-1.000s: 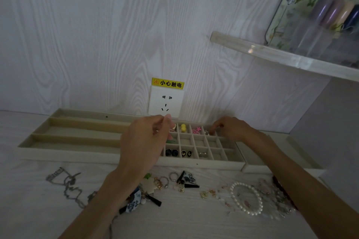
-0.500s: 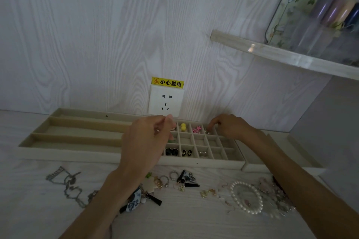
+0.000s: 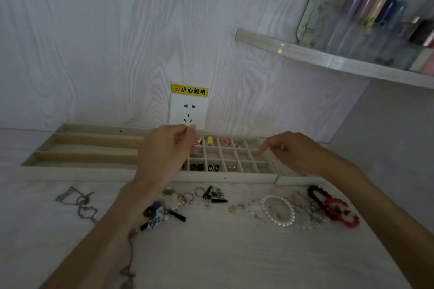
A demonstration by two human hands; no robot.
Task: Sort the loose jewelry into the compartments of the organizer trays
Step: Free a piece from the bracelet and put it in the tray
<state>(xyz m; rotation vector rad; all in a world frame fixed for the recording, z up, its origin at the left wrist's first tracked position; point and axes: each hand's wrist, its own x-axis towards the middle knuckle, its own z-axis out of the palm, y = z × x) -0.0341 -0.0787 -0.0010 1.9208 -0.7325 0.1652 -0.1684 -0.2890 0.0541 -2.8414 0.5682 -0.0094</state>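
The left hand (image 3: 164, 155) pinches something tiny above the gridded tray (image 3: 234, 177), its open cells just below-right, while the right hand (image 3: 290, 150) hovers loosely curled, apparently holding nothing.

My beige organizer tray (image 3: 94, 172) lies flat against the wall, long slots left, small cells right holding a yellow charm (image 3: 209, 140), pink piece (image 3: 225, 143) and black studs (image 3: 196, 167). Pearl bracelet (image 3: 278, 210) and red beads (image 3: 333, 206) lie loose in front.
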